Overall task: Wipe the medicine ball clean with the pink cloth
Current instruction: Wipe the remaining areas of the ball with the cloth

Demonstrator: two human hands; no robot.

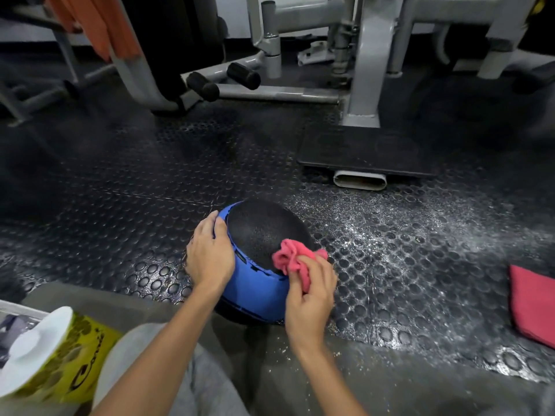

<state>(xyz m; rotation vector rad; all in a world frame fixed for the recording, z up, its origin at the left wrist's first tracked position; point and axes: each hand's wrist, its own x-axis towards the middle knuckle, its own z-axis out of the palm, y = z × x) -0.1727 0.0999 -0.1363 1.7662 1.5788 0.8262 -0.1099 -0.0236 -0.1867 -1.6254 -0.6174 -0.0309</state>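
Floor [126, 187]: black rubber with round studs; it looks wet and shiny to the right of the ball.
Machines [365, 64]: grey gym frames stand at the back, well apart from the ball; two black foam rollers [223, 81] stick out low on one frame.
Plate [365, 153]: flat, black, lies on the floor at the foot of a grey post, behind the ball.
Orange cloth [93, 25]: hangs over a frame at the top left.
Ball [258, 265]: medicine ball, blue with a black rough panel on top; it sits on the floor in the middle, just in front of the person's knees.
Bottle [51, 352]: yellow with a white cap, lies tilted at the lower left corner.
Folded cloth [531, 304]: pink-red, flat on the floor at the right edge, well apart from the ball.
Left hand [210, 253]: lies on the left side of the ball, fingers pressed together and curved over the blue part.
Right hand [312, 292]: fingers are curled and pinch the pink cloth against the right side of the ball.
Pink cloth [292, 256]: bunched, touches the edge of the black panel.
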